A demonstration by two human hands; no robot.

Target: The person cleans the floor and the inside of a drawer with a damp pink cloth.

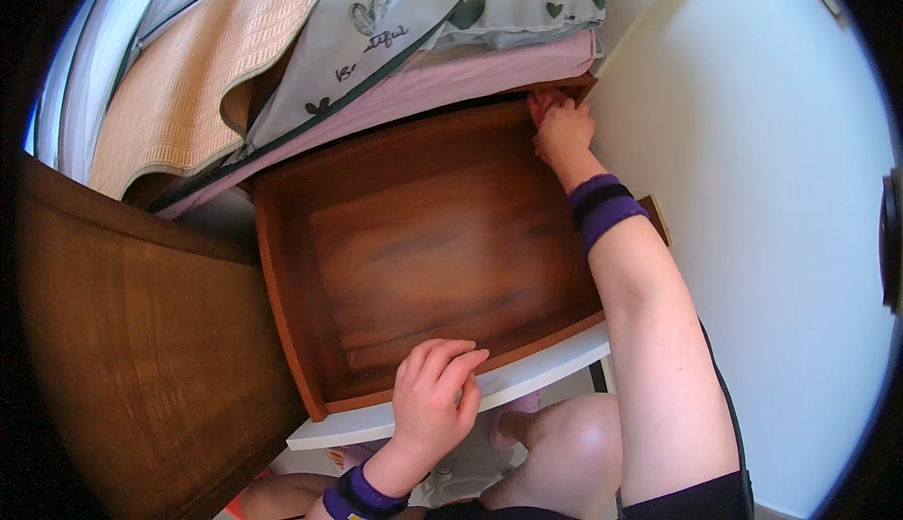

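Note:
A pulled-out wooden drawer (423,238) with a white front (536,368) lies before me, its brown bottom bare in view. At the drawer's far right corner, my right hand (566,128) holds a crumpled reddish cloth (545,102) against the wood. Over the near edge, above the white front, my left hand (439,386) hovers or rests with its fingers loosely curled and apart, nothing in it; whether it touches the rim I cannot tell. Both wrists wear purple bands with a black stripe.
A bed with pink bedding (494,76), a white printed cover (416,19) and a woven beige mat (211,76) rises beyond the drawer. A dark wooden panel (155,336) stands at left, a white wall (762,188) at right. My bent legs are below the drawer front.

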